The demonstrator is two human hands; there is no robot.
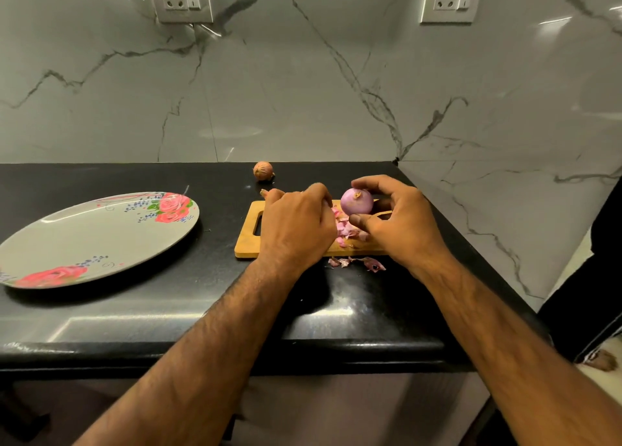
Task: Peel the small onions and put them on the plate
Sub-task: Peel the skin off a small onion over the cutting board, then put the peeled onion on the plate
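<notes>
Here, peeled purple onion [357, 202] pinched in right hand [400, 223] above wooden cutting board [247, 243]. Beside it, left hand [296, 226] curled, grasp impossible to tell. Unpeeled onion [263, 170] behind on black surface [168, 311]; floral plate [101, 236] well apart at left.

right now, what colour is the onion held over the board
Pale purple onion with a tan root spot, seen best in the head view.

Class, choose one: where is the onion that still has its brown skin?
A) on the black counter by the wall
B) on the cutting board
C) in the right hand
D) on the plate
A: the unpeeled onion sits on the black counter behind the cutting board; the right hand holds the peeled onion, and the plate shows none.
</notes>
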